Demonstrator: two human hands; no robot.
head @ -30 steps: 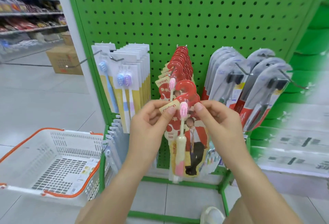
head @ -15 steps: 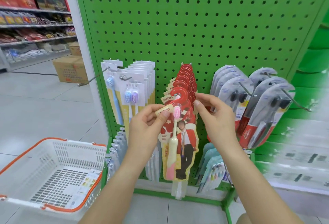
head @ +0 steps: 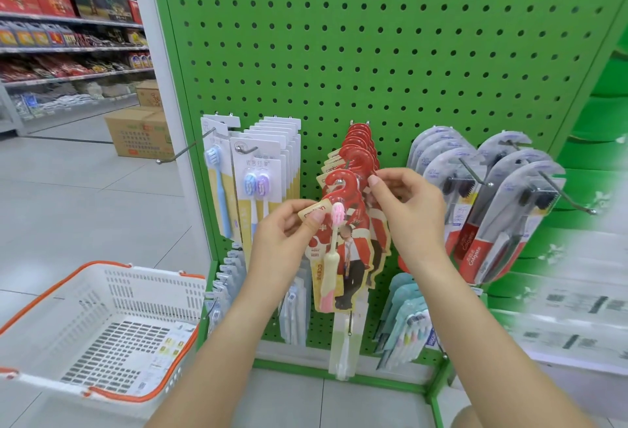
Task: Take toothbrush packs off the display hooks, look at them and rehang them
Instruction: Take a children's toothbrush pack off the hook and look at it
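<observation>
A red toothbrush pack with a pink-and-cream brush hangs at the front of the red row on the green pegboard. Its red hook-shaped top sits over the tip of the middle display hook. My left hand pinches the pack's cream label tab at its upper left. My right hand pinches the pack's upper right edge beside the red top. More red packs hang behind it on the same hook.
White-and-yellow packs hang to the left, grey Colgate packs to the right, pale packs on lower hooks. A bare hook juts out at the left. A white basket with orange rim stands lower left. Store shelves and cartons lie beyond.
Both hands have carried the red pack up and toward the pegboard, and its red top now sits on the middle hook's tip. The camera view has tilted upward.
</observation>
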